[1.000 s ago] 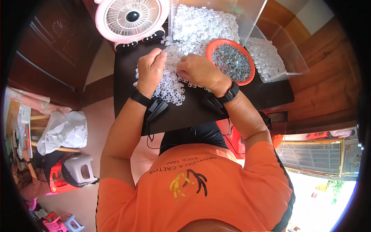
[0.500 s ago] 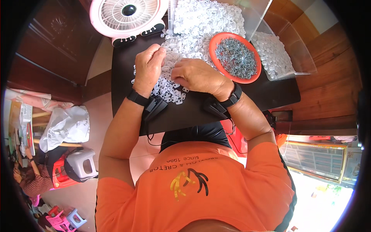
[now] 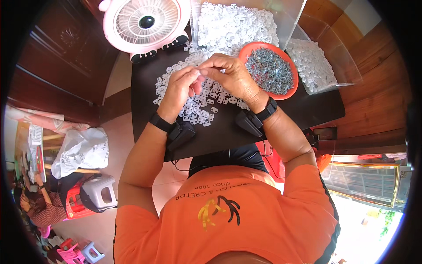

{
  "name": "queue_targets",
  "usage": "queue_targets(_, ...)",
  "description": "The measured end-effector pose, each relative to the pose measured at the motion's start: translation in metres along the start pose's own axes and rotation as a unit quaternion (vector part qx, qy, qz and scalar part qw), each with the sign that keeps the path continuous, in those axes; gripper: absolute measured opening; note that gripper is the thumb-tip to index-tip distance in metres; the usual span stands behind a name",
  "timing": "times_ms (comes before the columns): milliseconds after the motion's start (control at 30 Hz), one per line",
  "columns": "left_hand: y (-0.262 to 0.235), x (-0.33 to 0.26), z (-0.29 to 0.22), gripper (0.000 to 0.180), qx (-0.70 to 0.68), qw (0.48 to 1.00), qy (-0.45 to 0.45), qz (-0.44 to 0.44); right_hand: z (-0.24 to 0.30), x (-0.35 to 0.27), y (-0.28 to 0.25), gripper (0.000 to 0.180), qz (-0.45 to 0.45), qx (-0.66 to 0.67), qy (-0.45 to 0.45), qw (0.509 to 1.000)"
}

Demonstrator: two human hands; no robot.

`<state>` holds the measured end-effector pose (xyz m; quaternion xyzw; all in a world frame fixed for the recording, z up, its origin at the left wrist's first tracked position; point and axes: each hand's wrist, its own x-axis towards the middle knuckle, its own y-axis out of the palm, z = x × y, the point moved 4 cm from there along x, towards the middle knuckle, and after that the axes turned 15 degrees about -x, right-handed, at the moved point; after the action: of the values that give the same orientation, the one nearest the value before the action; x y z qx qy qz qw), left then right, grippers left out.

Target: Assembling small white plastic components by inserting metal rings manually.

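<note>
My left hand (image 3: pixel 179 91) is closed in a pinch above a loose pile of small white plastic clips (image 3: pixel 200 108). A bit of white, apparently one clip (image 3: pixel 198 74), shows at its fingertips. My right hand (image 3: pixel 231 75) reaches in from the right, thumb and forefinger pinched together at that same spot. Whatever the right fingertips hold is too small to make out. Right beside that hand stands an orange-red plate (image 3: pixel 293 83) heaped with thin grey metal nails (image 3: pixel 269 70).
A clear bin (image 3: pixel 293 20) full of white clips stands at the back, and a second clear tub (image 3: pixel 338 84) of them at the right. A pink fan (image 3: pixel 109 33) occupies the table's far left. Each wrist wears a black strap with a device. Another person (image 3: pixel 44 207) sits at the far left.
My right hand has lifted from the pile, and its fingertips now meet those of my left hand. The left hand has turned inward from a fist, and white shows at its fingertips.
</note>
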<state>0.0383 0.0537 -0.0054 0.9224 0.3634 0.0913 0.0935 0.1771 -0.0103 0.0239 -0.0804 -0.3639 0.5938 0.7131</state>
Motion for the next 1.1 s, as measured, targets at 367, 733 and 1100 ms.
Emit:
queue_targets(367,0.009,-0.008,0.003,0.026,-0.232,0.969,-0.078,0.043,0.005,-0.003,0.000,0.008,0.008,0.086,0.045,0.995)
queue_targets(733,0.004,-0.003,0.005,0.011,-0.332,0.941,-0.067,0.007,0.009,-0.002,-0.003,0.017,0.012,0.066,0.028,0.997)
queue_targets(1100,0.006,-0.006,-0.001,0.020,-0.127,0.989,-0.072,0.032,0.016,-0.003,-0.006,0.024,-0.006,-0.077,-0.121,0.990)
